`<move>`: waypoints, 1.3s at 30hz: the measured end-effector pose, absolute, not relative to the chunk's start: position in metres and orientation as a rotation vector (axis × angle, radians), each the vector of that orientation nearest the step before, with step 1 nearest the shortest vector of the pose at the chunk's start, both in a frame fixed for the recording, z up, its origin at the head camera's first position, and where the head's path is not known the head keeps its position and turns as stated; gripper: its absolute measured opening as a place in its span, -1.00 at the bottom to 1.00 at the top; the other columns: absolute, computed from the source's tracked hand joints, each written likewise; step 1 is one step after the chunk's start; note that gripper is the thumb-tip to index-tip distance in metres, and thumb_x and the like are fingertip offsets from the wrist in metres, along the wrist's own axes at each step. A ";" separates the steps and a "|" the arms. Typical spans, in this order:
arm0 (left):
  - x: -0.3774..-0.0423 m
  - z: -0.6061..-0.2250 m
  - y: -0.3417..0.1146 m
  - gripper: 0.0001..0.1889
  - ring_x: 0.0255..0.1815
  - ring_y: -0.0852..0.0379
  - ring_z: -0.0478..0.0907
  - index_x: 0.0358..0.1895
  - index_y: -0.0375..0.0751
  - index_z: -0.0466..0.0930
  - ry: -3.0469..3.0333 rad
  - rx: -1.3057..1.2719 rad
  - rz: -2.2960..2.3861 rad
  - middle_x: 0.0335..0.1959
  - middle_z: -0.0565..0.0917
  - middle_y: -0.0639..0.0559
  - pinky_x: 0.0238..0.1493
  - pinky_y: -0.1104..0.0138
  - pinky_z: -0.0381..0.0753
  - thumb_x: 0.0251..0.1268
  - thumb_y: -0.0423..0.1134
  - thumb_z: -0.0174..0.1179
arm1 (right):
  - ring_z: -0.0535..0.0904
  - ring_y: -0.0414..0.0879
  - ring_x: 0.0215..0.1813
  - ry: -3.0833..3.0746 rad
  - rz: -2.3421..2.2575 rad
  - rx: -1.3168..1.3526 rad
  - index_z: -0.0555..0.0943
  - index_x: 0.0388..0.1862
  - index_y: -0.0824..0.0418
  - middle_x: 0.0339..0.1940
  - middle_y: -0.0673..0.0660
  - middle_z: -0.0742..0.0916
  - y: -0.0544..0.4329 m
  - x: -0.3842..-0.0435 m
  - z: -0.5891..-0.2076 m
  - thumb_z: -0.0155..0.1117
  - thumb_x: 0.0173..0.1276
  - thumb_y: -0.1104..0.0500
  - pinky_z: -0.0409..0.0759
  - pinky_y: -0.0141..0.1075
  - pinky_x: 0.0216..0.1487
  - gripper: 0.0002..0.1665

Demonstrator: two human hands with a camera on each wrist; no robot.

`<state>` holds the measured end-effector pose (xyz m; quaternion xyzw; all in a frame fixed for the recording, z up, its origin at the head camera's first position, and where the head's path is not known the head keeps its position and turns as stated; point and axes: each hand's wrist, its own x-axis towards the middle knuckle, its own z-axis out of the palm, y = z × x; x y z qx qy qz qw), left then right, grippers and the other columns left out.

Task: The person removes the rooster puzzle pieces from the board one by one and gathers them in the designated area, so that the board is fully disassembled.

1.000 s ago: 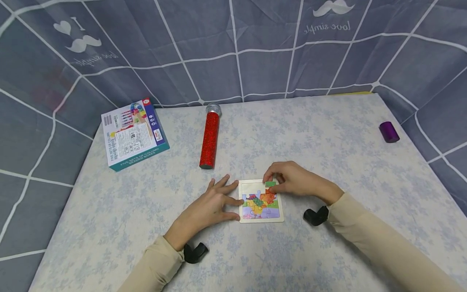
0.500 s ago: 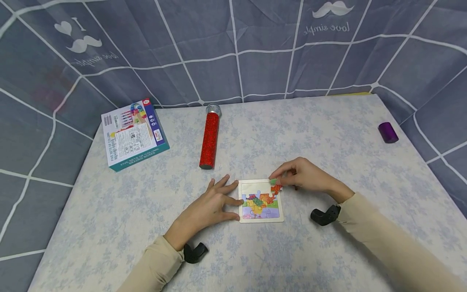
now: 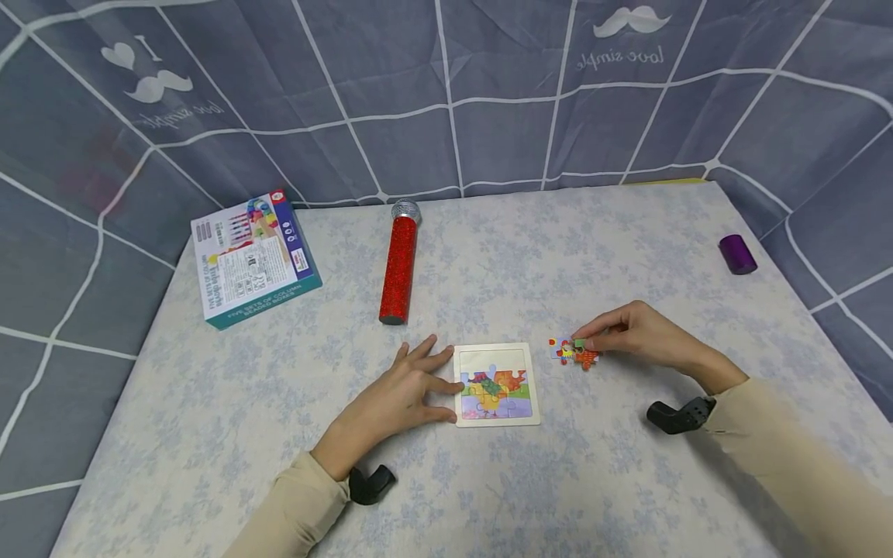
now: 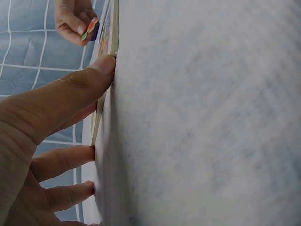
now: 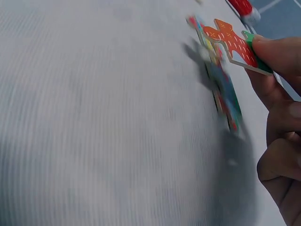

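Observation:
A square puzzle board [image 3: 497, 422] with a pale frame lies on the table; its lower part holds joined pieces of a colourful picture, and bare backing shows along the top. My left hand [image 3: 401, 391] rests at its left edge, fingers spread, thumb and fingertips touching the frame. To the right of the board, my right hand [image 3: 645, 341] pinches an orange and green puzzle piece [image 5: 235, 44] between thumb and finger. More colourful puzzle pieces [image 3: 560, 349] show just left of and below it; in the right wrist view these pieces [image 5: 221, 80] are blurred and partly covered.
A red glittery microphone [image 3: 400, 267] lies beyond the board. At the far left is a toy box [image 3: 258, 260], and a purple cylinder [image 3: 738, 254] lies near the right edge. A grid-patterned curtain [image 3: 502, 139] hangs behind the table.
My right hand has lifted the orange and green puzzle piece from the board's upper right corner and carried it right. Loose pieces now show beside it. The left hand stays at the board.

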<state>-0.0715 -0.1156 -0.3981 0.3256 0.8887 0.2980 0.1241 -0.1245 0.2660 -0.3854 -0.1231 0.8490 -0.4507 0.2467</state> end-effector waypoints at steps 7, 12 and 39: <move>-0.071 -0.398 -0.116 -0.55 0.53 -0.33 -0.01 0.00 -0.21 0.74 2.598 0.956 0.862 0.39 0.37 -0.29 0.33 -0.40 -0.07 -0.03 -0.17 0.53 | 0.58 -0.34 0.05 2.414 -1.162 -0.241 0.75 0.02 0.07 0.08 0.08 0.73 0.298 -0.120 -0.380 0.35 0.35 0.05 0.56 -0.41 -0.04 -0.70; -0.070 -0.399 -0.117 -0.55 0.53 -0.33 -0.01 0.00 -0.21 0.75 2.603 0.961 0.867 0.39 0.37 -0.29 0.31 -0.41 -0.06 -0.03 -0.16 0.53 | 0.56 -0.42 0.05 2.412 -1.161 -0.223 0.73 0.05 0.13 0.10 0.12 0.72 0.309 -0.121 -0.383 0.34 0.36 0.04 0.55 -0.45 -0.04 -0.66; -0.072 -0.402 -0.116 -0.55 0.51 -0.35 0.03 -0.03 -0.22 0.76 2.616 0.979 0.907 0.36 0.39 -0.31 0.32 -0.40 -0.07 -0.07 -0.17 0.54 | 0.43 -0.22 -0.47 2.696 -0.949 -0.214 0.76 -0.22 0.18 -0.40 0.01 0.73 0.295 -0.117 -0.385 0.44 0.27 0.11 0.42 -0.37 -0.44 -0.82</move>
